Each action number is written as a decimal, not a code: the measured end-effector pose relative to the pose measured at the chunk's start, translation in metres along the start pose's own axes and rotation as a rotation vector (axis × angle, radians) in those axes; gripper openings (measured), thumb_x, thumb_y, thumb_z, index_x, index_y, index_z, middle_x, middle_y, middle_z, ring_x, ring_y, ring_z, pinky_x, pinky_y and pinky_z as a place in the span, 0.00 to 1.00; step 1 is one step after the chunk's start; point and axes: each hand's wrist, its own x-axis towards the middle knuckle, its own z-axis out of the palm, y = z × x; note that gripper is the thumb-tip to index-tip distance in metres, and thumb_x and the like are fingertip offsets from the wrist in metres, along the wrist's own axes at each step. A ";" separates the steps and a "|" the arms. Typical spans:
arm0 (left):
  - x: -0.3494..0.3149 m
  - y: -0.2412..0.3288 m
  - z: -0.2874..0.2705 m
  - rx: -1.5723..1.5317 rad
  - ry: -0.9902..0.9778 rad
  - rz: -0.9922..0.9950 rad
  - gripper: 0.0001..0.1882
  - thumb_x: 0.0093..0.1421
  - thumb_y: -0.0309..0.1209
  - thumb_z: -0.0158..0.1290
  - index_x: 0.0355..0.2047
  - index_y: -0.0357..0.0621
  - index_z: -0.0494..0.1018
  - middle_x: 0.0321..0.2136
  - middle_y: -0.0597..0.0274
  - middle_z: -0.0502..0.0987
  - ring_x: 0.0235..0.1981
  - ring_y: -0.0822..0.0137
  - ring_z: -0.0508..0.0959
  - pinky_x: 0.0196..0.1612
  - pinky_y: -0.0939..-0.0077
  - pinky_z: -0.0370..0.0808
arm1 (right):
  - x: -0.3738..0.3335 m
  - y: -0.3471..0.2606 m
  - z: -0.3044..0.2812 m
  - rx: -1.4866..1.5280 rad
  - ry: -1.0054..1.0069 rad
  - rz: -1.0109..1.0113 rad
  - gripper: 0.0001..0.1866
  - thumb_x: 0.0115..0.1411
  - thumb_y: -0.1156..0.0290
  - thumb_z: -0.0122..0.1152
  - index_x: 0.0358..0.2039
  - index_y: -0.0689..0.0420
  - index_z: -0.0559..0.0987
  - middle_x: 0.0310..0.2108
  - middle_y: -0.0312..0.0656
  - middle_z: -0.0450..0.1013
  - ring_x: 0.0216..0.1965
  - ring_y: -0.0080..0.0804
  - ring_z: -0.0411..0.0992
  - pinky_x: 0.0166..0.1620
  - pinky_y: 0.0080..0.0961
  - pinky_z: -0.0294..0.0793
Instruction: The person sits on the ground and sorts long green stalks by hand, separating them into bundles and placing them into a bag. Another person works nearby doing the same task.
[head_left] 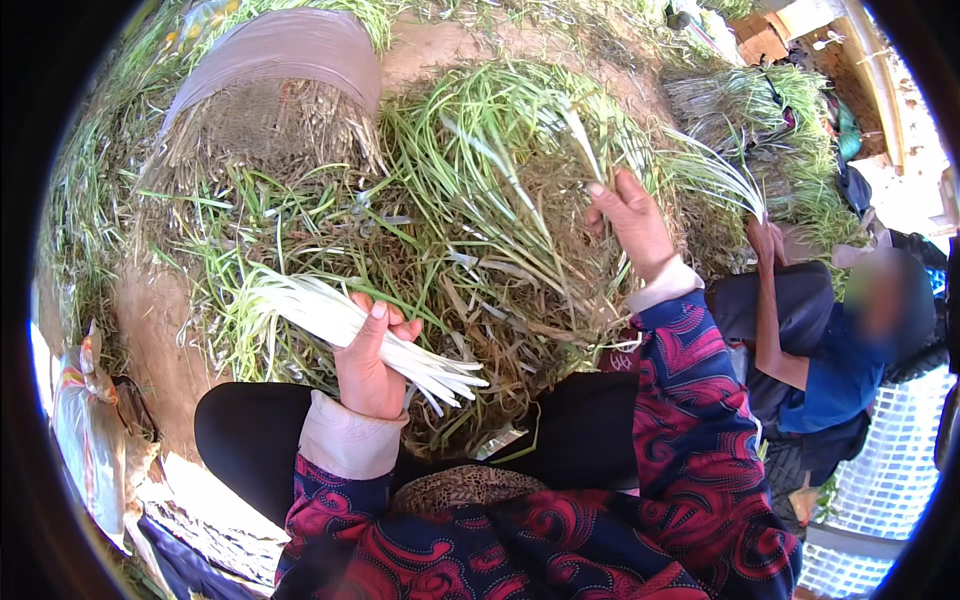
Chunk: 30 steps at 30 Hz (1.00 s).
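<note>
A: Starting nearest you, what is your left hand [372, 365] doing?

B: Its grip is closing round a thick bundle [325, 310] of pale stems, just above your dark trousers [250, 440]. The white ends are pointing to the lower right, while the green tops are trailing off to the left.

A: And your right hand [632, 220]?

B: It is reaching farther out, over the heap [440, 140] of long green plants. That grip is narrowing to a pinch, apparently on the lower end of one slim stalk [583, 140], which is tilting up above your fingertips.

A: Which step are you seemingly doing?

B: Judging by this, you are picking single stalks out of the heap and gathering cleaned ones on the left. The next move is probably calling for a light pinch, so the stalk is not snapping, and for lining its white end up with the others.

A: What is showing beyond that?

B: Past your right arm, a co-worker's hand [768, 240] is holding another bunch [715, 165]. Farther ahead, on your left, a greyish cloth [290, 45] is covering a stack [270, 130] whose dry ends are facing you.
</note>
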 end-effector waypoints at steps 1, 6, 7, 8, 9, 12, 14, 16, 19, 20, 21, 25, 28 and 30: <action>0.000 0.001 0.001 0.003 -0.041 -0.017 0.07 0.52 0.29 0.50 0.27 0.51 0.61 0.22 0.70 0.65 0.23 0.76 0.66 0.36 0.75 0.66 | 0.003 0.004 0.003 -0.086 0.014 0.021 0.13 0.55 0.69 0.50 0.39 0.62 0.66 0.18 0.34 0.66 0.22 0.19 0.65 0.26 0.15 0.64; 0.004 -0.004 0.007 -0.011 0.077 -0.021 0.08 0.50 0.25 0.51 0.25 0.48 0.61 0.20 0.66 0.66 0.21 0.72 0.67 0.34 0.71 0.68 | -0.007 0.010 0.019 0.062 0.010 -0.116 0.13 0.53 0.72 0.52 0.39 0.61 0.67 0.21 0.31 0.65 0.24 0.15 0.62 0.28 0.13 0.64; 0.006 -0.005 0.004 -0.035 0.058 -0.020 0.09 0.50 0.24 0.51 0.25 0.48 0.61 0.23 0.64 0.68 0.24 0.70 0.70 0.36 0.71 0.68 | -0.009 0.008 0.022 -0.020 0.005 -0.139 0.12 0.53 0.73 0.52 0.38 0.61 0.68 0.21 0.30 0.64 0.24 0.15 0.61 0.28 0.12 0.63; 0.008 -0.006 0.003 -0.016 0.027 -0.010 0.08 0.50 0.25 0.51 0.25 0.48 0.61 0.24 0.66 0.68 0.26 0.70 0.70 0.37 0.72 0.67 | -0.011 0.006 0.024 -0.102 -0.001 -0.163 0.11 0.53 0.73 0.52 0.37 0.61 0.69 0.21 0.30 0.64 0.24 0.14 0.60 0.28 0.12 0.62; 0.009 -0.007 0.002 0.007 0.001 0.003 0.08 0.50 0.26 0.51 0.26 0.49 0.62 0.25 0.67 0.68 0.28 0.71 0.69 0.38 0.73 0.66 | -0.012 0.007 0.028 -0.179 -0.012 -0.185 0.09 0.53 0.73 0.52 0.36 0.60 0.70 0.22 0.29 0.63 0.24 0.14 0.59 0.29 0.11 0.61; 0.009 -0.008 0.003 0.060 0.041 0.016 0.08 0.50 0.24 0.50 0.25 0.47 0.62 0.32 0.60 0.71 0.36 0.65 0.71 0.41 0.70 0.67 | -0.022 0.004 0.050 -0.158 -0.129 -0.244 0.07 0.52 0.71 0.54 0.30 0.60 0.72 0.20 0.31 0.62 0.23 0.16 0.58 0.27 0.13 0.60; 0.011 -0.013 0.003 0.096 -0.002 0.036 0.07 0.50 0.21 0.49 0.25 0.47 0.62 0.33 0.57 0.71 0.36 0.63 0.72 0.40 0.71 0.68 | -0.030 0.009 0.068 -0.153 -0.223 -0.301 0.05 0.52 0.72 0.54 0.26 0.60 0.72 0.19 0.36 0.63 0.22 0.21 0.60 0.27 0.17 0.61; 0.012 -0.017 0.003 0.156 -0.009 0.069 0.07 0.50 0.20 0.49 0.26 0.44 0.63 0.32 0.56 0.72 0.33 0.66 0.72 0.37 0.75 0.68 | -0.040 0.005 0.086 -0.349 -0.354 -0.381 0.07 0.51 0.68 0.53 0.24 0.59 0.72 0.18 0.40 0.63 0.22 0.30 0.63 0.26 0.24 0.63; 0.014 -0.025 0.000 0.221 0.095 0.107 0.08 0.49 0.20 0.50 0.26 0.42 0.62 0.25 0.61 0.69 0.30 0.72 0.70 0.33 0.80 0.67 | -0.052 0.008 0.103 -0.514 -0.478 -0.488 0.08 0.51 0.66 0.51 0.24 0.57 0.71 0.20 0.43 0.65 0.24 0.41 0.65 0.27 0.31 0.65; 0.014 -0.025 -0.005 0.162 0.113 0.118 0.09 0.48 0.18 0.51 0.27 0.42 0.62 0.25 0.63 0.68 0.31 0.70 0.71 0.36 0.79 0.67 | -0.052 0.007 0.106 -0.505 -0.496 -0.471 0.08 0.51 0.66 0.51 0.24 0.57 0.71 0.20 0.43 0.65 0.24 0.40 0.65 0.28 0.30 0.66; 0.015 -0.026 -0.007 0.097 0.121 0.127 0.11 0.47 0.16 0.51 0.27 0.41 0.63 0.25 0.66 0.66 0.32 0.69 0.71 0.39 0.78 0.66 | -0.052 0.004 0.105 -0.507 -0.507 -0.454 0.08 0.52 0.66 0.50 0.24 0.57 0.71 0.21 0.42 0.65 0.24 0.39 0.66 0.28 0.29 0.66; 0.023 -0.012 -0.004 0.160 0.208 0.333 0.08 0.50 0.21 0.50 0.26 0.42 0.61 0.24 0.61 0.68 0.30 0.69 0.70 0.40 0.76 0.62 | -0.020 0.043 0.048 -0.947 -0.213 -0.351 0.10 0.55 0.64 0.45 0.27 0.56 0.71 0.23 0.41 0.67 0.25 0.37 0.67 0.31 0.26 0.69; 0.028 -0.009 -0.006 0.145 0.216 0.363 0.08 0.50 0.21 0.50 0.26 0.42 0.61 0.24 0.59 0.69 0.30 0.68 0.70 0.38 0.77 0.63 | 0.004 0.095 -0.034 -1.195 0.007 0.075 0.15 0.55 0.58 0.41 0.33 0.55 0.70 0.33 0.46 0.69 0.34 0.46 0.68 0.37 0.38 0.66; 0.023 -0.006 -0.014 0.137 0.234 0.361 0.08 0.50 0.21 0.50 0.25 0.43 0.61 0.24 0.58 0.70 0.29 0.68 0.69 0.37 0.77 0.63 | -0.001 0.106 -0.042 -1.303 0.070 0.264 0.16 0.55 0.55 0.40 0.36 0.51 0.69 0.34 0.48 0.70 0.36 0.47 0.67 0.38 0.40 0.65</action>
